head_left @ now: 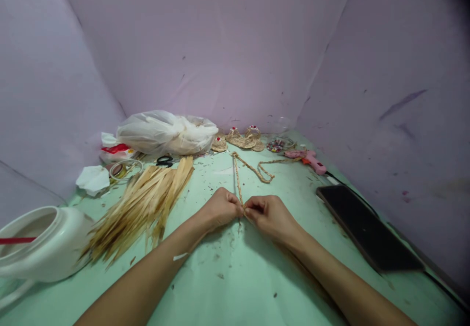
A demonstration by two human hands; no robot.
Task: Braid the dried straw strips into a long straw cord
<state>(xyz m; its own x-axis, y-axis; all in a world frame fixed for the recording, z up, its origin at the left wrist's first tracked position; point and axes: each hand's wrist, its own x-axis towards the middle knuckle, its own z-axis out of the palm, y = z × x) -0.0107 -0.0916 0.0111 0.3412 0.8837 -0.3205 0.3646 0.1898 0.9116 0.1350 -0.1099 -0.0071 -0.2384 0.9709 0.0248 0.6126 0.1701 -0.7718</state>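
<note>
**A:** What surface and room is this?

**B:** A pale green worktop [235, 277], littered with straw scraps, is sitting inside lilac cloth walls [220, 47].

**A:** What are the hands doing?

**B:** The left hand [220, 208] and right hand [270, 216] are meeting, both pinching the near end of a braided straw cord [238, 179].

**A:** Which way is it lying?

**B:** Its long axis is running straight away from the hands, then looping right toward a pink glue gun [306, 158].

**A:** Any containers?

**B:** Far left of the left hand, a white jar [47, 252] is sitting open, with a red strip showing in its mouth. Beyond the hands to the left, a clear plastic bag [165, 132] is holding pale material that I cannot identify. Loose straw strips [143, 203] are lying fanned out left of the left hand.
</note>
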